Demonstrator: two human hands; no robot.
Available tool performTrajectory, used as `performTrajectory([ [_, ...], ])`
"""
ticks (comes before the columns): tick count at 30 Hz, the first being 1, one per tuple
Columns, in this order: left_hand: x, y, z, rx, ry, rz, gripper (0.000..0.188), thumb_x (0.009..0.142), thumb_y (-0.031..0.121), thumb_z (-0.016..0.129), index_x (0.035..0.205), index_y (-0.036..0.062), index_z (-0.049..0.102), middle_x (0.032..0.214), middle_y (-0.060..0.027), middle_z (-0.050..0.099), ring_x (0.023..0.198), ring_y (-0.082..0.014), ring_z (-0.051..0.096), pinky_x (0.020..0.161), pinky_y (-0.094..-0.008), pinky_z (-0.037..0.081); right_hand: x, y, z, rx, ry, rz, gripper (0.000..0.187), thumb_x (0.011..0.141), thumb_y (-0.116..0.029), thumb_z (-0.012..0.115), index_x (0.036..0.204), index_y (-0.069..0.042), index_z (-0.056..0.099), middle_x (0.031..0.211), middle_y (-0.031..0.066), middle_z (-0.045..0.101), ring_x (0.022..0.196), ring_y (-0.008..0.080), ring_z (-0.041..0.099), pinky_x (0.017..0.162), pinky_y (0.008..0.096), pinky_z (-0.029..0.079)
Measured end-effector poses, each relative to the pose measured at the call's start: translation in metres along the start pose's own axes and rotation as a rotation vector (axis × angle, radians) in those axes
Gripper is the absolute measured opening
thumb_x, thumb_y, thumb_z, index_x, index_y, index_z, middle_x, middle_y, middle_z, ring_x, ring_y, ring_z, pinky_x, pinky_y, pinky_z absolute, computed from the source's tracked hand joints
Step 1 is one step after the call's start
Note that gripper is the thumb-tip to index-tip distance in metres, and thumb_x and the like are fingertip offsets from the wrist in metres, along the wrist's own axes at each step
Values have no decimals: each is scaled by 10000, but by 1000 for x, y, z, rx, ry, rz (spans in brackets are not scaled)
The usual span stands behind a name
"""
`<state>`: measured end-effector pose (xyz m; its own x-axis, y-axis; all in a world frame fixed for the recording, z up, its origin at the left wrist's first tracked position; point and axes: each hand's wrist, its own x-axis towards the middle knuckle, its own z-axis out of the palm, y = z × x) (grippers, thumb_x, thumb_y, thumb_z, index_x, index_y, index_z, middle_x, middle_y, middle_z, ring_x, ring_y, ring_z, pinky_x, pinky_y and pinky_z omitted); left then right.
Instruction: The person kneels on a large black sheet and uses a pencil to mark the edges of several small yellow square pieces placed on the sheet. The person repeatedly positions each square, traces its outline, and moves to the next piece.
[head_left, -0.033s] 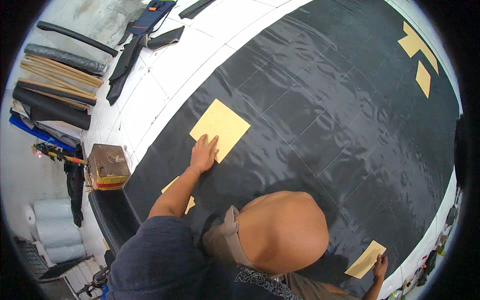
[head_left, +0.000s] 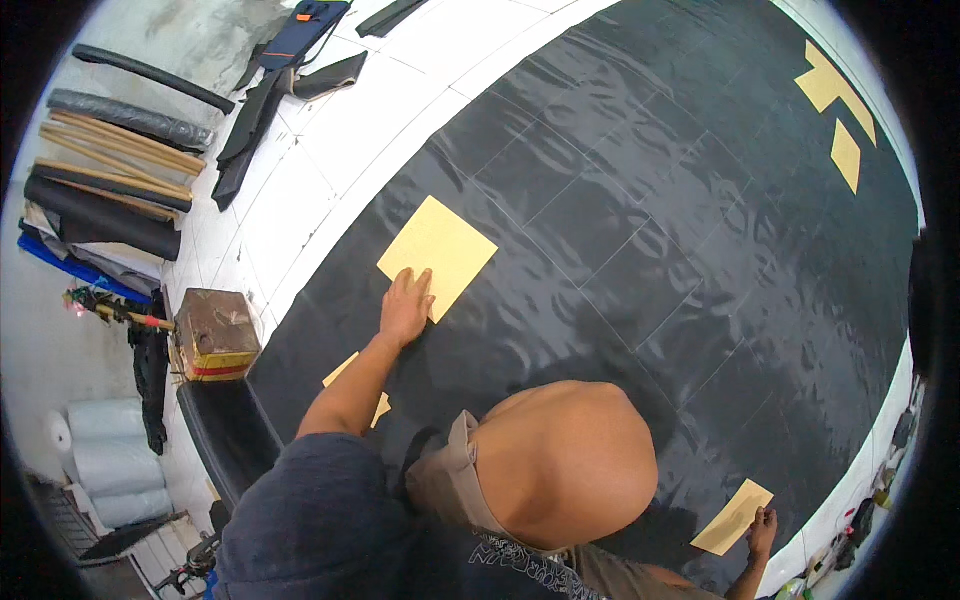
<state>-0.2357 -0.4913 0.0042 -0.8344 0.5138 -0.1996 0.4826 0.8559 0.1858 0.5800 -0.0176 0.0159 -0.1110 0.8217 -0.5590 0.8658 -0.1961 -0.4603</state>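
We see the left hand (head_left: 405, 308) laid from above on the lower corner of a square yellow sheet (head_left: 443, 248), fingers extended and resting on its surface, with nothing enclosed in the palm. Our right hand (head_left: 762, 532) is at the right-hand edge of a narrower yellow card (head_left: 730, 518), its fingers bent; we cannot tell whether they pinch that edge or merely touch it. Both pieces lie on a broad, glossy black sheet (head_left: 590, 240) crossed by thin straight lines, well apart, with our bent knee (head_left: 570, 460) between them. Yellow bits (head_left: 382, 408) show on either side of the left forearm, perhaps parts of one piece. Toward the far right edge lie an angular yellow cutout (head_left: 824, 82) and a yellow diamond (head_left: 846, 157). Beyond the black sheet, we have white tiles (head_left: 350, 150), a worn box (head_left: 218, 335) and, against the wall, dark rolls (head_left: 105, 215).
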Motion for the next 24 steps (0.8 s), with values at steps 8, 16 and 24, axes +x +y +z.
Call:
performTrajectory([
  [8,6,56,14,-83,113,331,453,934,212,654,1351,44,598,1355,-289,580,1335,-450,486,1119,-513,385,-29,22,-33,29,179,143,342,960,-314,687,999,24,651,922,123,687,842,217,630,765,376,503],
  [16,106,248,0,-228,-11,820,375,931,121,643,1294,30,614,1444,-253,482,1346,-441,460,1123,-494,380,-99,47,5,-382,134,260,395,860,-296,766,1187,-97,670,1216,199,674,1150,386,633,973,464,505],
  [24,127,508,4,44,-216,1308,373,875,179,729,1224,66,663,1405,-223,537,1289,-422,523,1075,-492,442,-120,15,113,-325,488,-63,484,955,-341,669,1355,-82,580,1452,213,536,1333,422,503,1120,526,382],
])
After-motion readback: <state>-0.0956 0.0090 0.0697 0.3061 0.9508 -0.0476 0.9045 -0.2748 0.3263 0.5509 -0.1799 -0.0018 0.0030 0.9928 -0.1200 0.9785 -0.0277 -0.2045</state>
